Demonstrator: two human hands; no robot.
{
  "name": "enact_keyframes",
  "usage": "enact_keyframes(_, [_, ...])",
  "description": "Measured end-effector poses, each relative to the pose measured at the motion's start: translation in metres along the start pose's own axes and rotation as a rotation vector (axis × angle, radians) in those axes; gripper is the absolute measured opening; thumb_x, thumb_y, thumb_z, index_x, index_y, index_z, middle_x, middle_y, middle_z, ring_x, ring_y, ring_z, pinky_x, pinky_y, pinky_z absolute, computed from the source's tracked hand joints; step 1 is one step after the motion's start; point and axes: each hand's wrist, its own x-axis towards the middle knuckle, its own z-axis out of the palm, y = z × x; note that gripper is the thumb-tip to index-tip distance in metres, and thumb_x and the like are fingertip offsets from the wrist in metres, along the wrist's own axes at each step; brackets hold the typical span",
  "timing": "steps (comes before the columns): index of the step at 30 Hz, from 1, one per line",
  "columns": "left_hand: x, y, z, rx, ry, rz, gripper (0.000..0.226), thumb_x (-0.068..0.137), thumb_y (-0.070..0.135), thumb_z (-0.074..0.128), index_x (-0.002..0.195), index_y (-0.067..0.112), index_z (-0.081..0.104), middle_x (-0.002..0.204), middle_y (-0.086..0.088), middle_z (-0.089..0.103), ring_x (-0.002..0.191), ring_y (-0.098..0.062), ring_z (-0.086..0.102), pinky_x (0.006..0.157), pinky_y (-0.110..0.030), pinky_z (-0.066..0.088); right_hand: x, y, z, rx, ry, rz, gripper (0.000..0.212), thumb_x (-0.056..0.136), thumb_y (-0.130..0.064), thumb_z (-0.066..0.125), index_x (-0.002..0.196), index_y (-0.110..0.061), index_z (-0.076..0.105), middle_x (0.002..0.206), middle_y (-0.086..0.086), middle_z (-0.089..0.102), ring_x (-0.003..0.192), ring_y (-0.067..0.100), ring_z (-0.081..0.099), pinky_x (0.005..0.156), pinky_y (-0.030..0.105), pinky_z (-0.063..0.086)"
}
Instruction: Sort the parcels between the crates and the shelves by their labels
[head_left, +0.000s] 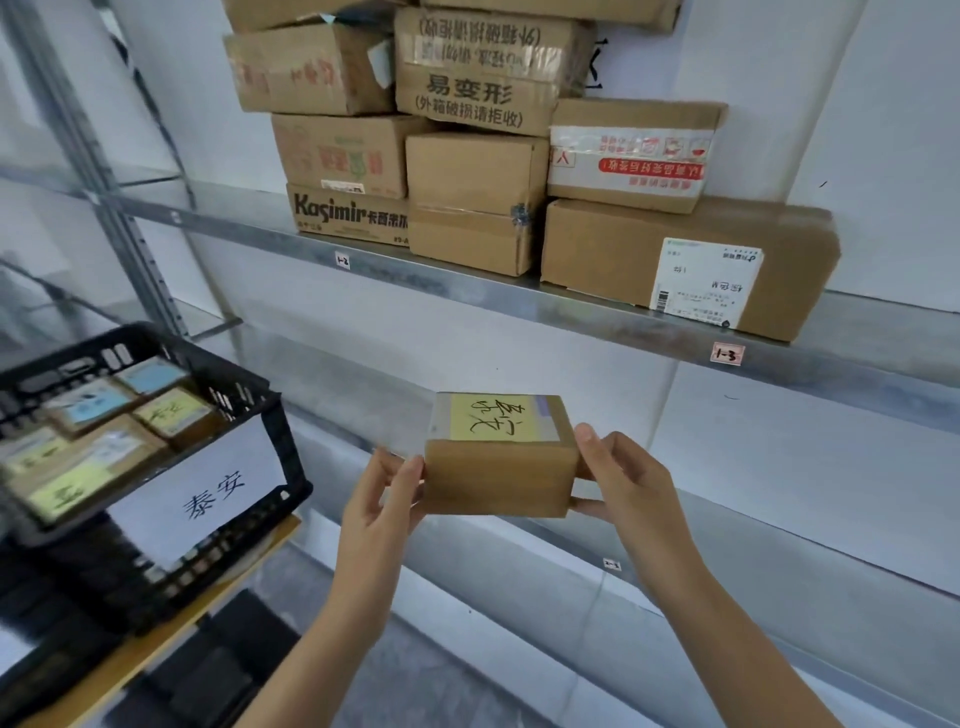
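A small brown cardboard parcel (501, 457) with a yellow handwritten label taped on its top sits just below the middle of the view, held in the air between both hands. The left hand (382, 499) grasps its nine o'clock side, with the thumb on the near face and the fingers curled round the end. The right hand (621, 483) grasps its three o'clock side, with the forefinger at the top corner and the thumb tucked under the bottom edge. The parcel is level, its label facing up, and it touches neither shelf.

At nine o'clock from the parcel stands a black slatted plastic crate (291, 452), well apart from it. A white paper sign (208, 493) with two black handwritten characters hangs on the crate's near wall. Inside lie several small brown parcels (104, 431) with yellow and blue labels, packed close together. The crate rests on a pale wooden board (208, 613).

At twelve o'clock runs a grey metal upper shelf (467, 293), bearing a stack of brown cardboard boxes (467, 156). At one o'clock on that shelf lies a wide flat brown carton (623, 249) with a white shipping label. A small white tag (342, 260) reading 1-2 and a pink tag (727, 354) reading 1-3 are stuck on the shelf's front edge. A grey metal lower shelf (727, 571) passes behind the hands toward four o'clock.
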Motion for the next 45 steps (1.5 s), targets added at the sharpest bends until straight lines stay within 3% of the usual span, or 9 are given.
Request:
enact_keyframes(7, [0.0, 0.0, -0.02, -0.008, 0.02, -0.048, 0.046, 0.083, 0.056, 0.065, 0.081, 0.011, 0.055, 0.083, -0.009, 0.064, 0.086, -0.022, 0.066, 0.093, -0.041, 0.053, 0.007, 0.02, 0.018, -0.016, -0.089, 0.039, 0.02, 0.089, -0.032, 0.07, 0.079, -0.017, 0.062, 0.09, -0.006, 0.077, 0.089, 0.01, 0.072, 0.079, 0.03, 0.06])
enact_keyframes(13, [0.01, 0.002, -0.033, 0.075, 0.064, -0.1, 0.048, 0.067, 0.071, 0.067, 0.086, 0.027, 0.066, 0.108, -0.014, 0.067, 0.109, -0.033, 0.063, 0.105, -0.051, 0.047, 0.013, 0.031, 0.038, -0.008, -0.135, -0.026, 0.003, 0.089, -0.029, 0.069, 0.09, -0.031, 0.066, 0.094, -0.016, 0.072, 0.093, 0.003, 0.07, 0.072, 0.019, 0.058])
enact_keyframes(16, [0.018, 0.004, -0.044, 0.103, 0.06, -0.106, 0.066, 0.065, 0.073, 0.067, 0.114, 0.029, 0.066, 0.109, 0.003, 0.071, 0.107, -0.015, 0.066, 0.101, -0.04, 0.051, 0.019, 0.03, 0.051, 0.024, -0.179, -0.028, 0.008, 0.091, -0.026, 0.068, 0.098, -0.03, 0.068, 0.096, -0.017, 0.072, 0.092, 0.002, 0.07, 0.069, 0.015, 0.056])
enact_keyframes(19, [0.024, 0.008, -0.057, 0.111, 0.03, -0.11, 0.053, 0.075, 0.067, 0.067, 0.118, 0.037, 0.063, 0.107, 0.016, 0.074, 0.103, -0.004, 0.067, 0.094, -0.031, 0.052, 0.028, 0.028, 0.067, 0.028, -0.225, -0.029, 0.013, 0.091, -0.025, 0.068, 0.1, -0.033, 0.069, 0.098, -0.019, 0.072, 0.092, 0.0, 0.069, 0.068, 0.013, 0.055])
enact_keyframes(25, [0.029, 0.009, -0.081, -0.035, 0.058, -0.176, 0.069, 0.075, 0.047, 0.068, 0.139, 0.037, 0.045, 0.11, 0.005, 0.075, 0.099, -0.015, 0.072, 0.079, -0.028, 0.059, 0.05, 0.026, 0.103, -0.039, -0.344, -0.02, 0.02, 0.09, -0.032, 0.069, 0.106, -0.043, 0.07, 0.101, -0.02, 0.072, 0.094, -0.003, 0.067, 0.067, 0.011, 0.052])
enact_keyframes(29, [0.041, 0.013, -0.105, -0.114, 0.149, -0.127, 0.065, 0.077, 0.042, 0.071, 0.138, 0.041, 0.047, 0.112, -0.002, 0.075, 0.103, -0.022, 0.072, 0.078, -0.029, 0.06, 0.062, 0.026, 0.143, 0.01, -0.445, 0.068, 0.036, 0.086, -0.044, 0.068, 0.121, -0.038, 0.064, 0.113, -0.015, 0.072, 0.104, -0.002, 0.065, 0.08, 0.014, 0.053])
enact_keyframes(33, [0.061, 0.014, -0.132, -0.128, 0.275, -0.052, 0.056, 0.079, 0.044, 0.077, 0.129, 0.049, 0.051, 0.111, -0.004, 0.075, 0.103, -0.026, 0.071, 0.083, -0.037, 0.06, 0.069, 0.031, 0.203, 0.075, -0.565, 0.286, 0.075, 0.062, -0.064, 0.069, 0.127, -0.028, 0.06, 0.118, -0.005, 0.071, 0.116, 0.017, 0.063, 0.106, 0.037, 0.046])
enact_keyframes(37, [0.086, 0.008, -0.168, -0.091, 0.344, -0.051, 0.055, 0.072, 0.053, 0.075, 0.122, 0.056, 0.053, 0.112, -0.002, 0.074, 0.1, -0.025, 0.073, 0.085, -0.046, 0.059, 0.078, 0.03, 0.264, 0.218, -0.706, 0.415, 0.074, 0.066, -0.055, 0.073, 0.132, -0.024, 0.06, 0.117, 0.001, 0.073, 0.111, 0.018, 0.068, 0.104, 0.039, 0.048])
enact_keyframes(45, [0.147, 0.005, -0.254, -0.071, 0.379, -0.133, 0.054, 0.078, 0.043, 0.076, 0.127, 0.038, 0.052, 0.118, -0.003, 0.071, 0.108, -0.018, 0.069, 0.094, -0.034, 0.054, 0.13, 0.034, 0.374, 0.189, -0.714, 0.413, 0.058, 0.075, -0.037, 0.077, 0.126, -0.014, 0.064, 0.114, 0.005, 0.074, 0.101, 0.018, 0.072, 0.083, 0.031, 0.059])
